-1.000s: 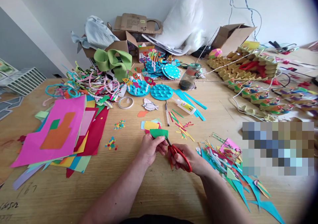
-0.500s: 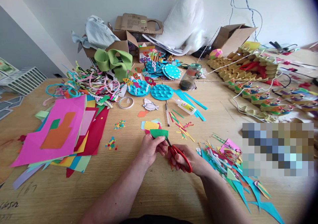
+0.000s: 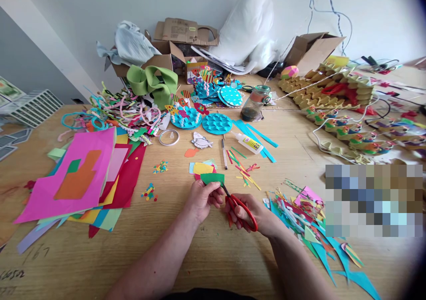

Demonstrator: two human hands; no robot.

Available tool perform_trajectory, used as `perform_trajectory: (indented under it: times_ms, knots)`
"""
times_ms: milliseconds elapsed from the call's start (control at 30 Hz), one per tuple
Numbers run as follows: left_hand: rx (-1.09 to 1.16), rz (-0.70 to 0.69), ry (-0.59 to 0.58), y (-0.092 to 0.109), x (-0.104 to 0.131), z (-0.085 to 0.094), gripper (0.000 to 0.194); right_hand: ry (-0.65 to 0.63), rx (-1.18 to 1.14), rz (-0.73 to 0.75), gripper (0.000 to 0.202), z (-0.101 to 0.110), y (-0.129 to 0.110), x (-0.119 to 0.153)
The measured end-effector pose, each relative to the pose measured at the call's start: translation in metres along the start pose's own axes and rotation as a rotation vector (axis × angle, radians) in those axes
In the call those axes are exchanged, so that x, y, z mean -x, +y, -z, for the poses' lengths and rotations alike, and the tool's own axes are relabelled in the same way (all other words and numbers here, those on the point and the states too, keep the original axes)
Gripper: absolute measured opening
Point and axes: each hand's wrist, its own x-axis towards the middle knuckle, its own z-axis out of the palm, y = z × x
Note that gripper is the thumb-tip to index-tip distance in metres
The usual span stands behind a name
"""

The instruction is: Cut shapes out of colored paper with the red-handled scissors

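Observation:
Between the thumb and fingers of my left hand (image 3: 203,200) is a piece of green paper (image 3: 212,178). My right hand (image 3: 249,213) grips red-handled scissors (image 3: 242,207), whose dark blades meet the green paper's right edge. Just beyond the paper lie small yellow, red and light blue paper pieces (image 3: 203,167). Farther back are an orange paper fish (image 3: 191,152), a white fish cutout with drawn lines (image 3: 201,140), a pen (image 3: 224,153) and a glue bottle (image 3: 249,143).
Coloured paper sheets (image 3: 83,175) are stacked at left. Two piles of paper dots (image 3: 149,192) lie beside them. Paper scraps (image 3: 309,215) spread at right. Blue discs (image 3: 217,123), a glass jar (image 3: 255,102) and egg cartons (image 3: 326,87) stand toward the back.
Almost nothing differs. The green paper and the scissors have shifted very slightly, with the blades still at the paper's right edge.

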Motion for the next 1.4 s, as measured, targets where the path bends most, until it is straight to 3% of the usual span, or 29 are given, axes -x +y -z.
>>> perform_trajectory:
  times_ms: [800,1400]
  knots:
    - [-0.037,-0.023,-0.025,-0.0014,0.0000,0.0004,0.024,0.055,-0.039,-0.041,0.058,-0.0011,0.0035,0.0000]
    - [-0.138,-0.014,-0.002,0.0017,0.0000,-0.0004,0.023,0.007,0.012,0.018,0.061,0.0048,0.0042,-0.0022]
